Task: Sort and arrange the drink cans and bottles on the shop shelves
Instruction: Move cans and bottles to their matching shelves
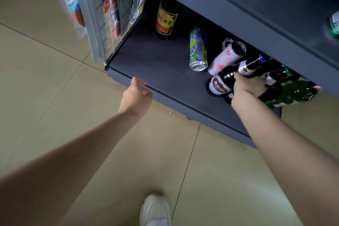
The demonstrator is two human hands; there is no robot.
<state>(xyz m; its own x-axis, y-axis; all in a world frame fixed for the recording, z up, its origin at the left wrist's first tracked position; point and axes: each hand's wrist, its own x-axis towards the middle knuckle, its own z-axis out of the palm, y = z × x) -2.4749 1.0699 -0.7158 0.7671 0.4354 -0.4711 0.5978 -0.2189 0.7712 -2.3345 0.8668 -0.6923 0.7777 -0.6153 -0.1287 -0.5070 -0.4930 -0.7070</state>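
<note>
Sorting looks barely begun: one bottle [166, 18] stands at eleven o'clock, cans [198, 49] lie toppled. Right hand [247, 86] grips a lying brown bottle [222, 82] at three o'clock; left hand [136, 93], loosely curled, rests on the shelf [156, 64] edge.

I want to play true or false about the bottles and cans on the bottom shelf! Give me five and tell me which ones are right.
1. The bottle with the yellow and red label stands upright at the back. True.
2. The green can stands upright. False: it lies on its side.
3. The right hand is on a dark bottle that lies on the shelf. True.
4. The left hand holds the pink can. False: it rests on the shelf's front edge, holding nothing.
5. The pink can lies right of the green can. True.
</note>
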